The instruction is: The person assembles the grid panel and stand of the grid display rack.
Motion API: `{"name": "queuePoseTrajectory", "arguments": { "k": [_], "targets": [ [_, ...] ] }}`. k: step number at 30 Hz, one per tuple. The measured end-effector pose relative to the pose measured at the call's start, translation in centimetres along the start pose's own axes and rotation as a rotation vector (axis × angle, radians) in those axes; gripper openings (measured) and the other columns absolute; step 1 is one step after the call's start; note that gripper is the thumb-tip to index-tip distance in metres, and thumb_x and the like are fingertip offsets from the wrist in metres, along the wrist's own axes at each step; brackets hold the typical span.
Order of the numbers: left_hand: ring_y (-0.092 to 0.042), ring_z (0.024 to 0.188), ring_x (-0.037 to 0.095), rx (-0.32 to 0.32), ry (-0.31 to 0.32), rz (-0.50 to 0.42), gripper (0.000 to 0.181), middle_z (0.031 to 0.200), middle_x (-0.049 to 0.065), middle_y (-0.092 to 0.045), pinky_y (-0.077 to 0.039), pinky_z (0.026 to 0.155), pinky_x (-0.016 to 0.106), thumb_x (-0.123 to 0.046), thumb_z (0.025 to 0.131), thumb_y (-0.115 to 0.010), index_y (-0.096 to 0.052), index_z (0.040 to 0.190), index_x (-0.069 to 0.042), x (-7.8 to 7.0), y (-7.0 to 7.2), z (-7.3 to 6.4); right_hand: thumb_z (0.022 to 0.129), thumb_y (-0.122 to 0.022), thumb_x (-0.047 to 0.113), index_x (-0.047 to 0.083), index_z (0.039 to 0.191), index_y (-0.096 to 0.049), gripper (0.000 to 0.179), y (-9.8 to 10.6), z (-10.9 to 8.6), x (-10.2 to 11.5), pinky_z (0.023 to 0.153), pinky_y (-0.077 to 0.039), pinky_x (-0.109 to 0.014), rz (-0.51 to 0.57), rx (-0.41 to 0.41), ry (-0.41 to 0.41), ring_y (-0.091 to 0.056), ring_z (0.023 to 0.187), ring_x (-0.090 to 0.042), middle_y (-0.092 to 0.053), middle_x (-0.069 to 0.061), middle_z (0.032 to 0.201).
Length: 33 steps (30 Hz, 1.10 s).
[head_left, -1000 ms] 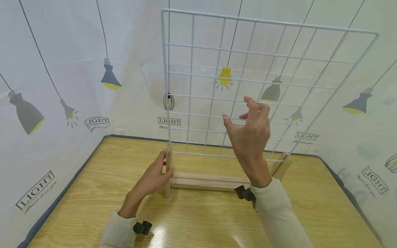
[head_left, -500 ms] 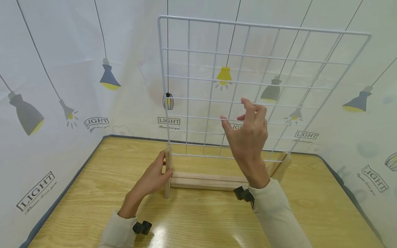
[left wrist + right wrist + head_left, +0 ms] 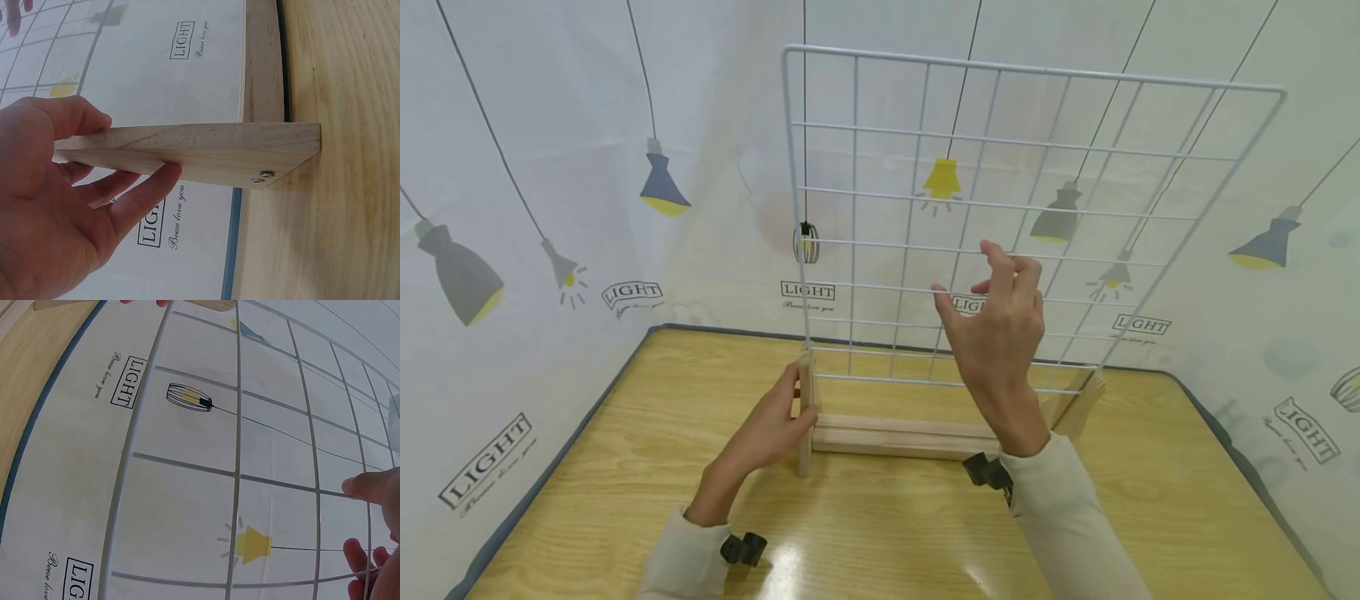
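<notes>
A white wire grid panel (image 3: pixel 907 247) leans back, its lower corners between two wooden side pieces of a stand. A wooden crossbar (image 3: pixel 902 437) joins these pieces near the table. My left hand (image 3: pixel 771 429) grips the left side piece (image 3: pixel 212 136), thumb on its edge and fingers against the outer face, above two small metal fasteners (image 3: pixel 267 174). My right hand (image 3: pixel 1000 333) holds the grid near its middle, thumb and fingers bent at the wires. In the right wrist view, the thumb (image 3: pixel 369 485) lies on a wire and the other fingers are partly cut off.
The wood-grain table (image 3: pixel 880 533) has a dark blue edge (image 3: pixel 722 333) at the back. White sheeting (image 3: pixel 715 75) printed with lamps and LIGHT labels encloses it on three sides. The right side piece (image 3: pixel 1078 404) stands behind the right forearm. Small black cameras (image 3: pixel 743 550) sit at both wrists.
The top of the grid has come down and slightly left in the head view, and the right hand has shifted slightly left with it. The left hand keeps its grip on the wooden side piece.
</notes>
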<state>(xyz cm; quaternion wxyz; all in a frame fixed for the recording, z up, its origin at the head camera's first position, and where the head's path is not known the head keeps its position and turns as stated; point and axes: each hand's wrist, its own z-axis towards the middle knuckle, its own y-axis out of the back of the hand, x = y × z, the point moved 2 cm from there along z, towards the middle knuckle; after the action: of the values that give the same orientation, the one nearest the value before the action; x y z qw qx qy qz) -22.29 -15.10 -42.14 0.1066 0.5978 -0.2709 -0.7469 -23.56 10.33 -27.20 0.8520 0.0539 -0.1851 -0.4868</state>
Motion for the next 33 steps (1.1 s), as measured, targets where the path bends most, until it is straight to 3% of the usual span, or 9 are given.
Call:
{"name": "queuePoseTrajectory", "arguments": {
  "k": [33],
  "targets": [
    [-0.046, 0.133, 0.045, 0.001, -0.011, 0.012, 0.067, 0.151, 0.028, -0.036, -0.057, 0.084, 0.049, -0.012, 0.1, -0.049, -0.014, 0.156, -0.002, 0.2, 0.0, 0.1, 0.073, -0.089, 0.019, 0.005, 0.125, -0.056, 0.063, -0.4, -1.0, -0.4, 0.066, -0.051, -0.05, -0.006, 0.003, -0.003, -0.066, 0.073, -0.026, -0.054, -0.021, 0.103]
  ]
}}
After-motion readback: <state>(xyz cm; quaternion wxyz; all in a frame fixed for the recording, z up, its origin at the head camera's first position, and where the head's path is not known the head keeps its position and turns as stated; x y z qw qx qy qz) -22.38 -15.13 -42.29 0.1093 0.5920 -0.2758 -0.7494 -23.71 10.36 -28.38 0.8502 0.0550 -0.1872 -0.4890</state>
